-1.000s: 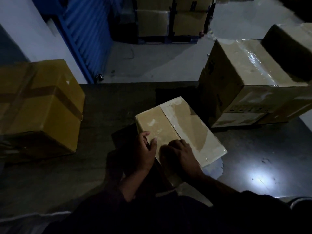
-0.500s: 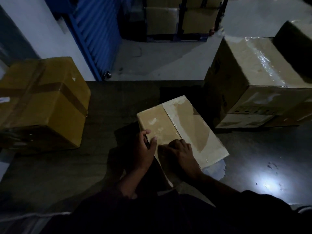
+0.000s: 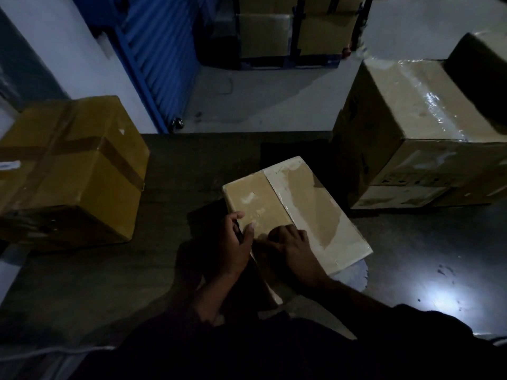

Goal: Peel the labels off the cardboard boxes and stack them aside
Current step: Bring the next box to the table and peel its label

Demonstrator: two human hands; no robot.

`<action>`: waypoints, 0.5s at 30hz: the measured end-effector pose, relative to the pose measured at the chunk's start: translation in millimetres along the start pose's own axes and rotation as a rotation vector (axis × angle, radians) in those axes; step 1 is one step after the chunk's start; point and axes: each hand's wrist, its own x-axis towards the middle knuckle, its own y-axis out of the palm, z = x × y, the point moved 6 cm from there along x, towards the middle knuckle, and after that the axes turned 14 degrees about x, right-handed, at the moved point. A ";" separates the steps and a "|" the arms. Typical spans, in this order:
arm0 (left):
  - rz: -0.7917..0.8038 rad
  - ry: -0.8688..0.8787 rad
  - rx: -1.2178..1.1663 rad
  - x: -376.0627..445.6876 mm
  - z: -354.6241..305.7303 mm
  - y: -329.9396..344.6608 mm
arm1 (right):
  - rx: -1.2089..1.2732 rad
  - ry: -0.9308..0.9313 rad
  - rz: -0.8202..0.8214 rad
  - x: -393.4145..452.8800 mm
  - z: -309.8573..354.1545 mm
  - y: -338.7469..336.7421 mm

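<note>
Dimly lit: left hand [image 3: 236, 242] and right hand [image 3: 290, 248] on small box [image 3: 296, 204]; finger grip indiscernible, near edge hidden.

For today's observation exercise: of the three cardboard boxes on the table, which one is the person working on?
The small flat box in the middle; both hands rest on its near end, while the taller boxes at left and right stand untouched.

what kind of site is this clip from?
Likely a warehouse or storage unit: blue corrugated roll-up door, taped cardboard boxes stacked on a pallet on the bare concrete floor, more taped cartons on the dark worktable.
</note>
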 end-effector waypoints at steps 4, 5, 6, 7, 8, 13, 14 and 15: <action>0.009 -0.011 0.001 0.3 2.8 2.2 | 0.044 0.213 -0.101 4.1 -14.5 -10.9; 0.007 -0.010 0.003 0.4 4.6 2.4 | 0.052 0.167 -0.073 3.7 -8.3 -8.3; 0.009 -0.006 -0.004 0.3 6.2 2.8 | 0.043 0.108 -0.035 2.9 -1.5 -6.0; 0.014 -0.004 -0.012 0.4 7.5 3.3 | 0.028 0.079 -0.018 2.4 0.2 -6.9; 0.022 -0.005 -0.010 0.5 7.1 3.3 | 0.020 0.102 -0.026 4.0 -4.8 -10.9; 0.023 -0.015 -0.026 -1.0 3.8 1.5 | 0.079 0.122 0.012 3.8 -2.6 -9.3; 0.027 -0.014 -0.018 -0.4 3.5 1.9 | 0.079 0.085 0.023 3.1 1.1 -8.6; 0.040 -0.019 -0.012 0.3 3.8 3.2 | 0.082 0.107 0.008 4.3 -2.8 -11.1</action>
